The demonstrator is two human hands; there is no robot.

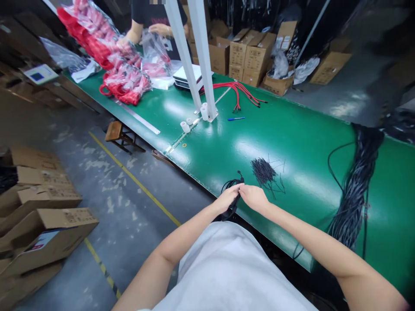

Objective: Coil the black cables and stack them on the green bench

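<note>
A coiled black cable [231,211] hangs at the near edge of the green table, partly hidden by my hands. My left hand [228,198] is closed around the coil. Touching it from the right, my right hand [254,198] is closed in a pinch at the top of the coil; whatever its fingers grip is too small to make out. Just beyond my right hand lies a pile of short, thin black ties [263,171], some scattered loose. Farther right, a thick bundle of long black cables [356,185] stretches across the table.
The green table [301,142] carries white posts [202,60], a blue pen [236,119], red cables [241,90] and a metal ruler [138,116]. A co-worker [158,26] handles bagged red items [126,80] at the far end. Cardboard boxes [65,233] stand left; a stool [118,131] is below.
</note>
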